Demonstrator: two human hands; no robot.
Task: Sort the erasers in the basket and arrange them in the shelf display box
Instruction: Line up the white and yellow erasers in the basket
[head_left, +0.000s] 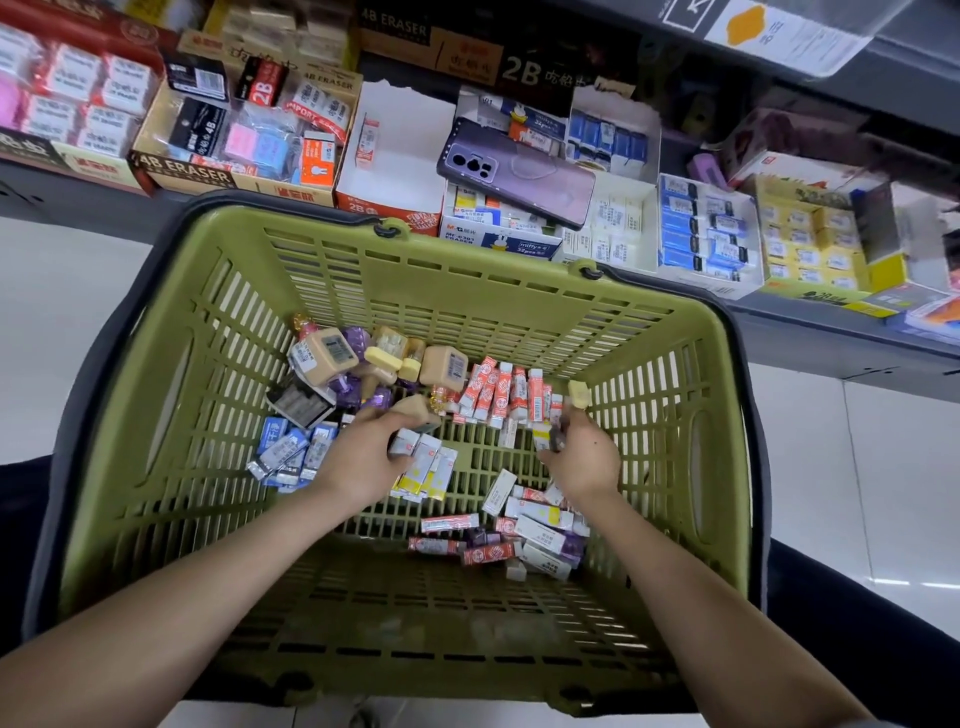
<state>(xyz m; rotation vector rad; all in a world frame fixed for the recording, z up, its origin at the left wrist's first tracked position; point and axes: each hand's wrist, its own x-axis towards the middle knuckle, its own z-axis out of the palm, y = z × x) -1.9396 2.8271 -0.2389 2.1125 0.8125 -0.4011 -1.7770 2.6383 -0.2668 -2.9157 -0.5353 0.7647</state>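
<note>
Olive-green plastic formed the basket (156, 467), where both hands worked among loose erasers (498, 540). The left hand (358, 460) curled its fingers around a tan eraser (415, 408) and small white packs. The right hand (584, 457) pinched a pale yellow eraser (577, 393). Beyond, an almost empty display box (395, 156) stood on the shelf beside a phone (519, 174).

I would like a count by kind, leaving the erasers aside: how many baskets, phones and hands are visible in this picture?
Basket: 1
Phone: 1
Hands: 2 (left hand, right hand)
Total: 4
</note>
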